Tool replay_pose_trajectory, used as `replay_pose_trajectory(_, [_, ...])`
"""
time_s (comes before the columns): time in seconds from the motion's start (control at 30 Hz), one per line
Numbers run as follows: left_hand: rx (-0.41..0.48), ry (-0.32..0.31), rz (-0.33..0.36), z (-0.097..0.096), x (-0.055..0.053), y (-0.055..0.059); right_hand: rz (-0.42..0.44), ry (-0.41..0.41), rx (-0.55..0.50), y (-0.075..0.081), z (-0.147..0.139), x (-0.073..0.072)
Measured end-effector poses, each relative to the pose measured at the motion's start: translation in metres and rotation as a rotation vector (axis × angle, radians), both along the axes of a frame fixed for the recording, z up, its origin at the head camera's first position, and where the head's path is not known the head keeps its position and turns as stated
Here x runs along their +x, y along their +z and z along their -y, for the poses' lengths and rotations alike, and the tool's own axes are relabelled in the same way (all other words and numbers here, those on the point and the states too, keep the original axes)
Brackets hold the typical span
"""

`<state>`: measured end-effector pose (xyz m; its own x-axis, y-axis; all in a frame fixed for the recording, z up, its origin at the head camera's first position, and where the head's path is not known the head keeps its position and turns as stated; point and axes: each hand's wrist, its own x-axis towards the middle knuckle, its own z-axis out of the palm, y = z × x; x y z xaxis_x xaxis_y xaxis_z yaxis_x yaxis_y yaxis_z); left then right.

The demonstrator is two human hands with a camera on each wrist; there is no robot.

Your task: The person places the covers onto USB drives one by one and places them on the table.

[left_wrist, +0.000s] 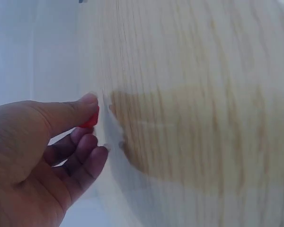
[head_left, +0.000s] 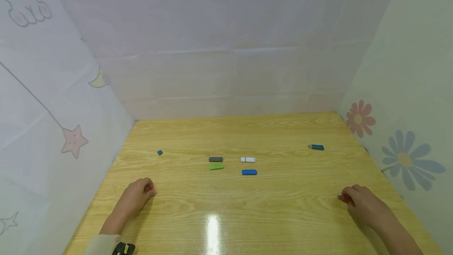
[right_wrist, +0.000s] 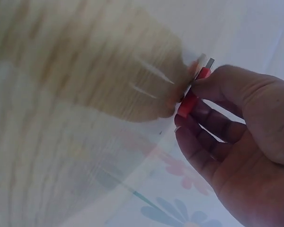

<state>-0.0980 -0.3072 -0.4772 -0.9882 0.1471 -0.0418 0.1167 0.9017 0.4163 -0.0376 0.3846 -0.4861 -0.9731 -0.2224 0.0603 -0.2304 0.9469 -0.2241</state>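
Observation:
Thumb and fingers of my left hand point(head_left: 136, 194) pinch a small red cap point(left_wrist: 91, 119) at the table's left side; the fingers hide most of it. On the right side, my right hand point(head_left: 366, 206) grips a red USB flash drive point(right_wrist: 193, 94) between thumb and fingers. Its bare metal plug point(right_wrist: 210, 63) sticks out past the fingers. Both hands are low over the tabletop; whether they touch it I cannot tell. Beyond the left hand lies a small blue cap point(head_left: 160, 152). Farther back on the right is a teal flash drive point(head_left: 316, 147) with its plug exposed.
Mid-table, a dark grey flash drive point(head_left: 216, 159) and a green one point(head_left: 216, 166) lie one behind the other. Beside them are a white flash drive point(head_left: 248, 159) and a blue flash drive point(head_left: 249, 172). Pale printed sheets wall the wooden table point(head_left: 226, 137) at the back and sides.

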Motion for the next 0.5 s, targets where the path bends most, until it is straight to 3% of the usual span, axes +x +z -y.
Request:
replay_pose_trajectory(0.27, [0.061,0.027,-0.182,-0.008,-0.004,0.001,-0.003,-0.036,-0.011,0.012,0.007,-0.004])
replay_pose_trajectory(0.5, [0.123,-0.006,-0.208,-0.022,-0.006,0.004,-0.02,-0.02,-0.028,0.016,0.014,-0.004])
